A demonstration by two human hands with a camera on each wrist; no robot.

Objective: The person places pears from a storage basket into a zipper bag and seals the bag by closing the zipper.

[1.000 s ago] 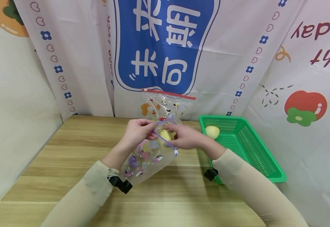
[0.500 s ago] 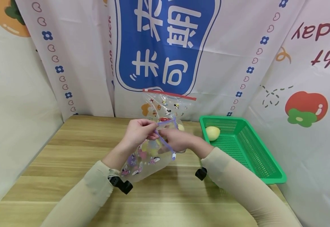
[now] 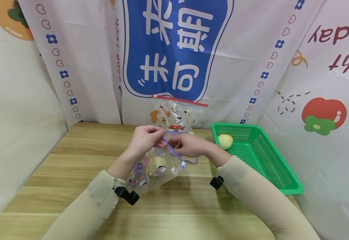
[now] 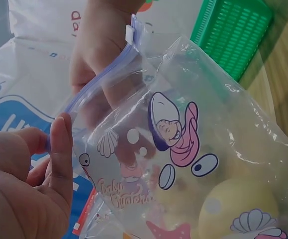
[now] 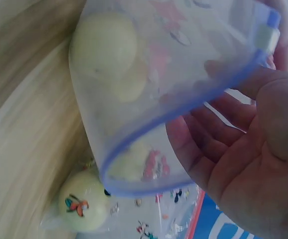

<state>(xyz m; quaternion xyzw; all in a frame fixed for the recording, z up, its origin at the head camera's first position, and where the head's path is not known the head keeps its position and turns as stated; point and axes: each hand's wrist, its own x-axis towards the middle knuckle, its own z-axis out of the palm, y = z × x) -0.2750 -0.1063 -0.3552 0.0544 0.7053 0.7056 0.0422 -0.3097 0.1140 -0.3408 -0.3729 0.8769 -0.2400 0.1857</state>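
Note:
A clear zip bag (image 3: 153, 178) with a purple zip rim and pink cartoon prints hangs over the table, its mouth spread apart. My left hand (image 3: 145, 138) pinches that rim between thumb and fingers. My right hand (image 3: 190, 146) reaches into the mouth; in the right wrist view its loosely bent fingers (image 5: 223, 124) hold nothing. Pale yellow, pear-like fruits (image 5: 106, 45) lie low in the bag, and one round fruit (image 4: 238, 206) shows through the plastic in the left wrist view.
Behind stands a second clear zip bag (image 3: 174, 108) with a red rim and a yellow fruit (image 5: 84, 201) inside. On the right, a green plastic basket (image 3: 282, 190) holds one yellow fruit (image 3: 225, 141). Printed cloth (image 3: 234, 83) encloses the wooden table (image 3: 72, 160).
My right hand moved a yellow fruit into the bag's mouth and let it go; the fruit now lies lower inside. The hand has drawn back slightly. The left hand stayed in place.

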